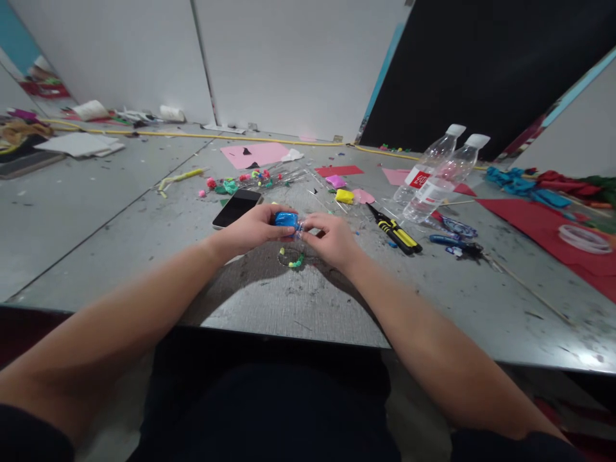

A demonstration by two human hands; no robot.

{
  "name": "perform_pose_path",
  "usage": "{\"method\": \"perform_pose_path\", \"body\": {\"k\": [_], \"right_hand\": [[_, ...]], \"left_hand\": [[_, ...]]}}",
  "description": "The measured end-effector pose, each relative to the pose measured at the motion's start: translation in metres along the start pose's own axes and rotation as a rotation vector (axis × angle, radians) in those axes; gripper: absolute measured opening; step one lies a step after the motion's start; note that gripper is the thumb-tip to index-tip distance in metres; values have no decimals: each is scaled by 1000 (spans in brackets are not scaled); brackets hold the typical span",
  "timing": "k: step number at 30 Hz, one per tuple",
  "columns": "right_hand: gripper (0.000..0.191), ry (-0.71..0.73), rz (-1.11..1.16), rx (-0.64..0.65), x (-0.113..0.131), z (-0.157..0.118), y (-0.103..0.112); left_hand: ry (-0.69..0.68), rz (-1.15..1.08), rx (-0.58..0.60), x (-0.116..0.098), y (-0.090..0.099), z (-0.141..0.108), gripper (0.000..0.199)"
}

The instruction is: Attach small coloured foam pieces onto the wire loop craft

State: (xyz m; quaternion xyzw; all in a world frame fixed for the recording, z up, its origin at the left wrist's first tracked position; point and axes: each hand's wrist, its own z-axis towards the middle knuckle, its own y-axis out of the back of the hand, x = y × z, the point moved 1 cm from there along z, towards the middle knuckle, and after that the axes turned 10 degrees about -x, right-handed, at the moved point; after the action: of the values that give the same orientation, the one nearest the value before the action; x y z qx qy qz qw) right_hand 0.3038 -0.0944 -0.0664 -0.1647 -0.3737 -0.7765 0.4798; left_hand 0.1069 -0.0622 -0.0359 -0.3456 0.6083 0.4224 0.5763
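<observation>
Between my two hands is a small packet of blue clay [286, 220] in clear plastic wrap. My left hand [257, 226] has its thumb and fingers closed around the blue body of the packet. My right hand [331, 237] pinches the clear wrapper end on the packet's right side. On the table just below lies a wire loop [291, 262] with green and yellow bits on it. A phone [237, 208] lies close behind my left hand. Yellow [344, 196] and purple [335, 182] wrapped packets sit beyond my right hand.
Black-and-yellow pliers [394, 230] lie to the right, with two plastic bottles [433, 183] standing behind them. Farther right are red sheets [539, 224] and a tape roll [584, 239]. Colourful beaded pieces [240, 183] and pink paper [255, 154] lie farther back.
</observation>
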Motion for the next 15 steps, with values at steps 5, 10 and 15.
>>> {"method": "perform_pose_path", "body": {"k": [5, 10, 15], "right_hand": [[17, 99, -100, -20, 9, -2, 0], [14, 45, -134, -73, 10, -4, -6], [14, -85, 17, -167, 10, -6, -9]], "left_hand": [[-53, 74, 60, -5, 1, -5, 17], [-25, 84, 89, -9, 1, -5, 12], [-31, 22, 117, -10, 4, -3, 15]]}}
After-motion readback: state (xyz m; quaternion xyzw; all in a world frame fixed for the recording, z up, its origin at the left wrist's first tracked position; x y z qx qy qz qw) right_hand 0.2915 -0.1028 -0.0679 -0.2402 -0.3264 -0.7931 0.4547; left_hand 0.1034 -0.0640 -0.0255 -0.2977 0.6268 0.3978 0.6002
